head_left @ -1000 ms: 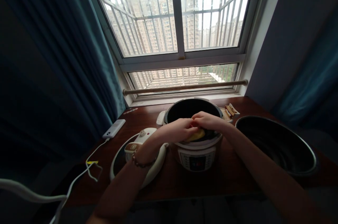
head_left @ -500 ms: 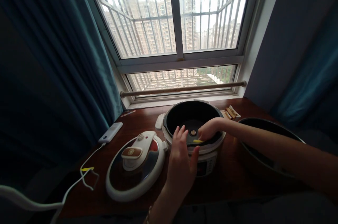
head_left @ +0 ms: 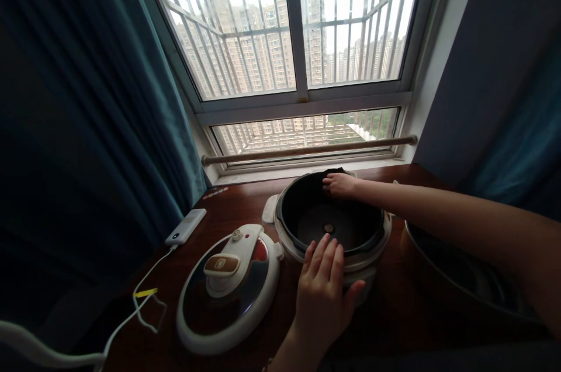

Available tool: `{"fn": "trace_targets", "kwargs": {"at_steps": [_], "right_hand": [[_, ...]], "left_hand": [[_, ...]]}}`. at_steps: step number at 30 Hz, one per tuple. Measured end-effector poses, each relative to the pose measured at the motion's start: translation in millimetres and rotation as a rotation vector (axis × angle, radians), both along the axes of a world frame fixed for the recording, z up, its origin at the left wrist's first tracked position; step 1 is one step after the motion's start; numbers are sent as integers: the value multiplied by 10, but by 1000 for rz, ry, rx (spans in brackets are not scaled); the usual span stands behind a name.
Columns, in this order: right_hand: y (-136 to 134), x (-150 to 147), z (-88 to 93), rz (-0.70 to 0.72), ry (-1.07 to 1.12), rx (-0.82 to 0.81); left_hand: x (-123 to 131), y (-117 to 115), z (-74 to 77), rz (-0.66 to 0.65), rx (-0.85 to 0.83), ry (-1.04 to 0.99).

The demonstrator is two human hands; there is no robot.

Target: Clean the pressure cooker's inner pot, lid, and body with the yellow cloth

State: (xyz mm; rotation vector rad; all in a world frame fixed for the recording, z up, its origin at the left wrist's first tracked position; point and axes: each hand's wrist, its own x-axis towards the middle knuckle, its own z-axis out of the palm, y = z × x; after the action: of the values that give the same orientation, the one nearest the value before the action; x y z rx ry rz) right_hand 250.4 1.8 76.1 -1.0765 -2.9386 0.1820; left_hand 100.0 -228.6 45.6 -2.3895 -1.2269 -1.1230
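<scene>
Left hand (head_left: pixel 322 290) lies at the near rim of the cooker (head_left: pixel 284 239), fingers straight, thumb spread, gripping nothing. Right hand (head_left: pixel 340 185) reaches inside to the far wall, fingers bent; I can't tell whether they hold anything. To work well here, I'd steady the near rim with my left and keep the right's pressure light and even along the wall. Counting outward: two hands, one cooker under them, one lid (head_left: pixel 228 290) left of my left hand, one basin (head_left: pixel 464 267) below my right forearm, one power bank (head_left: pixel 187 227) farther left, one surface (head_left: pixel 241 204).
</scene>
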Motion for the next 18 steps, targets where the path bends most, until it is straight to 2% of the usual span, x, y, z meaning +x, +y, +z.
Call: {"fn": "trace_targets", "kwargs": {"at_steps": [4, 8, 12, 18], "right_hand": [[146, -187, -34, 296, -80, 48], [152, -254, -104, 393, -118, 94], [104, -135, -153, 285, -135, 122], [-32, -81, -210, -37, -145, 26]], "left_hand": [[7, 12, -27, 9, 11, -1], [5, 32, -57, 15, 27, 3], [-2, 50, -64, 16, 43, -1], [2, 60, -60, 17, 25, -6]]}}
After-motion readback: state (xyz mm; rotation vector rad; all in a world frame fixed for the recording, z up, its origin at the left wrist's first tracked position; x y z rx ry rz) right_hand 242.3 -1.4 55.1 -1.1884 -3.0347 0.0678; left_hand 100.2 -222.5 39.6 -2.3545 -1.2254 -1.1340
